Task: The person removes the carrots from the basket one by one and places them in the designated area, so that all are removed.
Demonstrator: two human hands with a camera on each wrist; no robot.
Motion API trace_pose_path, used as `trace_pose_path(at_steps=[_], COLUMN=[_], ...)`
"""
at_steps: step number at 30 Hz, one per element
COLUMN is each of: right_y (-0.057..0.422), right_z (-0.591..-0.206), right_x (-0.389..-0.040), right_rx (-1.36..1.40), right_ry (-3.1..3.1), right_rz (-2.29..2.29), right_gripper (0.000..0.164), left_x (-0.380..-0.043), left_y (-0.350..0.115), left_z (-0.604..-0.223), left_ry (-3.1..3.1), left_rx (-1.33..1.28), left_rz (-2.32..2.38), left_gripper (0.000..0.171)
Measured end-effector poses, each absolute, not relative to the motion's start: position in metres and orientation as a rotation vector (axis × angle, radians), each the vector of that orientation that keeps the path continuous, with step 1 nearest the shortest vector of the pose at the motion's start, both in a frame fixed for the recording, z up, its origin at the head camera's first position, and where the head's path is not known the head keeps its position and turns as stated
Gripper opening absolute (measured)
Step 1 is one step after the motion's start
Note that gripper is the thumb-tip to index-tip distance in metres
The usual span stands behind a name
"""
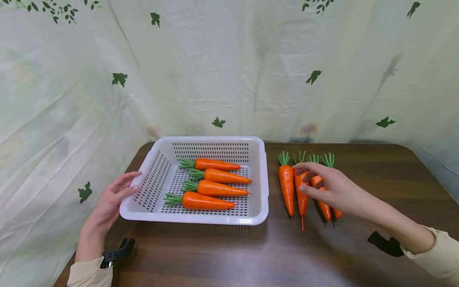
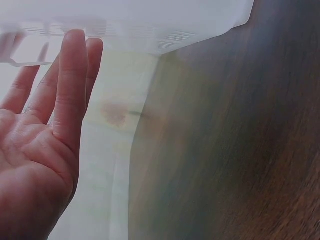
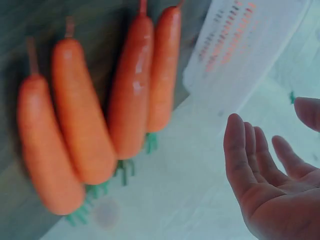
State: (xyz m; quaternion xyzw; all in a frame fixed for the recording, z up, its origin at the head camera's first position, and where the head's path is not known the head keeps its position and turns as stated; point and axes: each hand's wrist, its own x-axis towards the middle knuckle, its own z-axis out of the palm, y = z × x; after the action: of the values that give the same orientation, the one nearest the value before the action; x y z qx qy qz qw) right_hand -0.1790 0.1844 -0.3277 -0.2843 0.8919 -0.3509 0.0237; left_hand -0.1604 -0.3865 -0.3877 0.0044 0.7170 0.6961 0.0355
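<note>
A white plastic basket [image 1: 195, 219] with slotted sides holds several orange carrots [image 1: 215, 176] with green tops, lying crosswise with their tips to the right. My left hand [image 1: 107, 201] is at the basket's left rim, fingertips against or very near it. In the left wrist view that hand's fingers [image 2: 70, 95] are extended under the pale basket wall [image 2: 200, 20]. Over a row of several more carrots [image 1: 286, 187] on the right hovers my right hand [image 1: 331, 187], thumb and fingers apart, partly hiding them. The right wrist view shows its palm with nothing held, beside the carrots [image 3: 82, 115].
The dark brown wooden table [image 1: 186, 259] has rounded back corners. A pale curtain [image 1: 215, 71] with green leaf and bird prints hangs behind it and along the left side. Dark straps [image 1: 385, 244] sit on both wrists.
</note>
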Motion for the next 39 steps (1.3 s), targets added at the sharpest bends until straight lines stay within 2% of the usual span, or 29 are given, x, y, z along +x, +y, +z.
trace_pose_path(at_steps=[10, 17, 24, 39], right_y=[0.154, 0.129, 0.107, 0.057], right_z=[-0.31, -0.299, -0.29, -0.277], right_x=[-0.176, -0.174, -0.175, -0.208], right_rx=[-0.987, -1.119, -1.277, -1.371], right_ry=[2.69, 2.655, 2.591, 2.34], right_rz=[-1.035, -0.894, -0.793, -0.675], right_gripper=[0.04, 0.047, 0.041, 0.045], left_x=[-0.163, -0.162, -0.161, -0.161], left_y=[-0.387, -0.387, -0.388, -0.388], left_z=[-0.386, -0.387, -0.386, -0.387], left_ry=[2.171, 2.174, 2.177, 2.166], left_rx=[0.071, 0.057, 0.062, 0.062], left_rz=[2.156, 2.155, 2.156, 2.163], left_gripper=[0.042, 0.042, 0.041, 0.042])
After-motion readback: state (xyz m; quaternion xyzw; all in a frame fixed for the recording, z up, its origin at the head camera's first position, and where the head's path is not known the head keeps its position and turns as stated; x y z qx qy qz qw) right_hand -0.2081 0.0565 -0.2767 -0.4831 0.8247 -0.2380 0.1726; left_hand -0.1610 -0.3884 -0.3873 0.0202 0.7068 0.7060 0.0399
